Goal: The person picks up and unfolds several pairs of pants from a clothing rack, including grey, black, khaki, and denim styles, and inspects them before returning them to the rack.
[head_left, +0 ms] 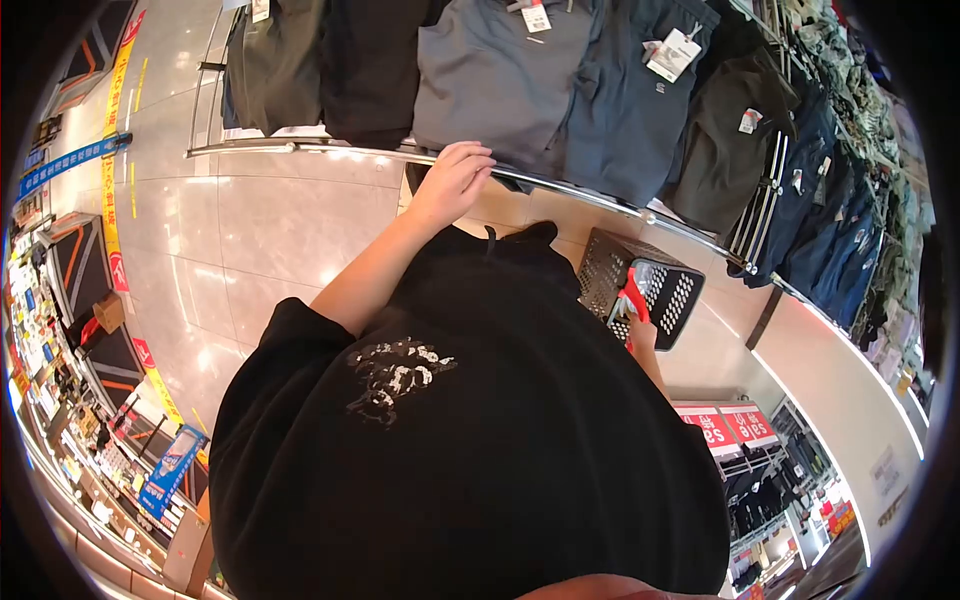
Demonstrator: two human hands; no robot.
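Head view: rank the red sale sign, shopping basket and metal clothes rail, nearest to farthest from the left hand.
1. Metal clothes rail, at the left hand.
2. Shopping basket, to its right.
3. Red sale sign, right, beyond the basket.

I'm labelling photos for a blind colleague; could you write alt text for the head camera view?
Left hand at the front edge of grey clothes on a shop rack; right hand holding the red handle of a basket. A black shirt fills the foreground.
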